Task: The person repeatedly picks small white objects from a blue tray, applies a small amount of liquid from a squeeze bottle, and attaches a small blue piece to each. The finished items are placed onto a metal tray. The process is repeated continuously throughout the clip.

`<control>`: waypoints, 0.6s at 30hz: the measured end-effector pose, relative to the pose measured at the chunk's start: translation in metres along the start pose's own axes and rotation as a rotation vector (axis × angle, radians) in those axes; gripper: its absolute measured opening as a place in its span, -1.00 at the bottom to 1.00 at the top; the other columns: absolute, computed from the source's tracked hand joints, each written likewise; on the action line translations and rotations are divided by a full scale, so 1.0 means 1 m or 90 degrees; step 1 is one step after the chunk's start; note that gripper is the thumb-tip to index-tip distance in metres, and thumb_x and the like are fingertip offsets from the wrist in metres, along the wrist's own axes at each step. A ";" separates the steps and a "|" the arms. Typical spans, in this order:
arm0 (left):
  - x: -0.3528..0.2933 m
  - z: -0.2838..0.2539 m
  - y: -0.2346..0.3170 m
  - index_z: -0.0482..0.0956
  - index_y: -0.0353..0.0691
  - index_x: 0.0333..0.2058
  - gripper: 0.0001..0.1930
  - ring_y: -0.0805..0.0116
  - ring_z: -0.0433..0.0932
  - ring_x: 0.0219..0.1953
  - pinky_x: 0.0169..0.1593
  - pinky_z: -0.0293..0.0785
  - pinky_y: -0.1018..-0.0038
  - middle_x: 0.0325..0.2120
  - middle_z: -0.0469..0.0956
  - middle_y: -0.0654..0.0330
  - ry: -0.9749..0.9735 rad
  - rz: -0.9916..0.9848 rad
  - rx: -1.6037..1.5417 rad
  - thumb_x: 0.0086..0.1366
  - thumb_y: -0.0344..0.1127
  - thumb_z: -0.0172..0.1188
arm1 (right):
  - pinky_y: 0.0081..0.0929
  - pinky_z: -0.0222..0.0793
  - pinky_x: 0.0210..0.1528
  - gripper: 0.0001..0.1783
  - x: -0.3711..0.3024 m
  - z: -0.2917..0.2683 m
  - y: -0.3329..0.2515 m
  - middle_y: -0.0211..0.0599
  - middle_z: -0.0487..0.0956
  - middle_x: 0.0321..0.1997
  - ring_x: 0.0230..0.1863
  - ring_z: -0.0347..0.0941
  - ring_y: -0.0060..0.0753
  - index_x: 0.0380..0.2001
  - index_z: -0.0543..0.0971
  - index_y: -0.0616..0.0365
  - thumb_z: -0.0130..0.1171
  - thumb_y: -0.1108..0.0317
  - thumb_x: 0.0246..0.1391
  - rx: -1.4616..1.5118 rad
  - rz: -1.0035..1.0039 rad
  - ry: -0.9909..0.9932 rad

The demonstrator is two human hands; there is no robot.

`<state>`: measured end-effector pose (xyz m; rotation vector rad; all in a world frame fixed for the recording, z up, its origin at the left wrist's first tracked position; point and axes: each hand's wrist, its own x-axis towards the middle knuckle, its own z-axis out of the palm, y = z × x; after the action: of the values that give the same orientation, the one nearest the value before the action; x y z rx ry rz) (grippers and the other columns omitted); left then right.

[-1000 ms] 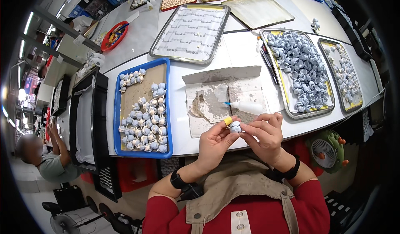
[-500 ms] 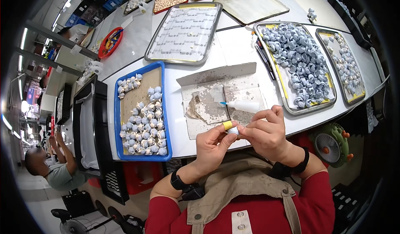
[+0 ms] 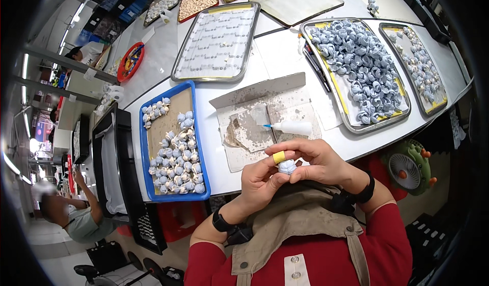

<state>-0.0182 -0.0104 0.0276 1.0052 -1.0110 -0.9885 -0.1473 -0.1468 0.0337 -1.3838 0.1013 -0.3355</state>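
Note:
Over the table's near edge, my left hand (image 3: 259,185) and my right hand (image 3: 322,164) hold one small pale blue, rounded piece (image 3: 287,167) between their fingertips. A yellow band (image 3: 278,157) wraps a finger of my left hand. Just beyond my fingers, a white squeeze bottle (image 3: 296,128) with a thin blue tip lies on a stained, folded cardboard sheet (image 3: 257,96). To the left, a blue-rimmed tray (image 3: 206,148) carries many small blue-and-cream pieces (image 3: 175,158). On the right, a metal tray (image 3: 340,100) bears a heap of blue-grey curled pieces (image 3: 359,61).
A paper-lined metal tray (image 3: 216,46) lies beyond the cardboard. Dark slim tools (image 3: 317,67) lie beside the heap's tray. Another tray (image 3: 429,102) of pieces is far right. Black crates (image 3: 121,158), a red basket (image 3: 131,61) and a co-worker (image 3: 76,214) are leftward; a green fan (image 3: 407,169) stands right.
My right hand has shifted its grip, its fingers now curving over the far side of the piece and its thumb on the near side. The whole view has shifted slightly.

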 end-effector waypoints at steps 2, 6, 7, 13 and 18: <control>0.002 0.001 0.003 0.44 -0.42 -0.03 -0.65 0.30 0.54 -0.10 -0.04 0.46 0.49 -0.13 0.54 0.03 -0.015 0.028 0.057 0.26 -0.34 0.15 | -0.63 0.35 -0.14 -0.43 -0.002 0.000 0.001 -0.37 0.55 -0.12 -0.23 0.40 -0.63 0.04 0.46 0.17 0.34 0.30 -0.08 -0.013 -0.018 -0.003; 0.005 -0.001 0.012 0.50 -0.41 -0.09 -0.68 0.27 0.57 -0.13 -0.06 0.47 0.48 -0.22 0.58 0.01 -0.057 0.059 0.121 0.24 -0.32 0.17 | -0.64 0.36 -0.16 -0.47 -0.004 0.002 -0.004 -0.33 0.57 -0.11 -0.20 0.43 -0.63 -0.01 0.50 0.19 0.36 0.31 -0.10 -0.008 -0.070 -0.002; 0.006 0.000 0.013 0.51 -0.40 -0.10 -0.69 0.27 0.57 -0.14 -0.06 0.47 0.48 -0.24 0.59 0.01 -0.063 0.067 0.123 0.24 -0.32 0.18 | -0.64 0.37 -0.17 -0.48 -0.005 0.002 -0.004 -0.31 0.57 -0.11 -0.19 0.44 -0.62 -0.02 0.51 0.19 0.36 0.32 -0.10 -0.018 -0.079 -0.007; 0.007 0.001 0.013 0.51 -0.42 -0.10 -0.70 0.29 0.57 -0.14 -0.06 0.47 0.50 -0.22 0.58 0.01 -0.068 0.054 0.057 0.22 -0.38 0.19 | -0.64 0.39 -0.22 -0.52 -0.004 -0.003 -0.003 -0.26 0.58 -0.13 -0.22 0.47 -0.58 -0.07 0.53 0.22 0.37 0.35 -0.12 -0.034 -0.124 -0.015; 0.003 -0.001 0.012 0.52 -0.35 -0.07 -0.71 0.51 0.56 -0.31 -0.25 0.46 0.63 -0.29 0.60 0.11 -0.072 0.034 0.084 0.24 -0.37 0.17 | -0.63 0.37 -0.19 -0.52 -0.003 0.001 -0.005 -0.22 0.56 -0.10 -0.16 0.46 -0.54 -0.06 0.53 0.22 0.37 0.41 -0.13 0.021 -0.101 -0.024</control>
<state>-0.0150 -0.0103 0.0394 1.0338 -1.2042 -0.9529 -0.1511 -0.1455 0.0385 -1.3687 -0.0449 -0.4404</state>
